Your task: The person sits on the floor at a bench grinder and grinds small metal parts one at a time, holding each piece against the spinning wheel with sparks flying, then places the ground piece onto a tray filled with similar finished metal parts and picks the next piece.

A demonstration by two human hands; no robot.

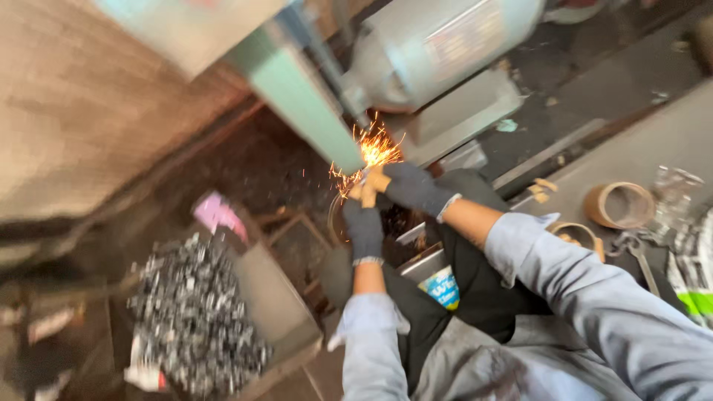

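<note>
My left hand (363,226) and my right hand (411,186) wear dark grey gloves with tan fingertips. Together they pinch a small workpiece (359,178), too blurred to make out, against a green-guarded grinder (301,93). Orange sparks (375,151) spray from the point of contact just above my fingers. The grinder's grey motor housing (438,44) sits directly above my right hand. Both forearms come up from the bottom in pale blue rolled sleeves.
A bin (271,304) heaped with several small shiny metal pieces (194,319) stands at lower left, a pink scrap (217,213) at its far edge. Two tape rolls (619,206), pliers (637,249) and clutter lie on a surface at right.
</note>
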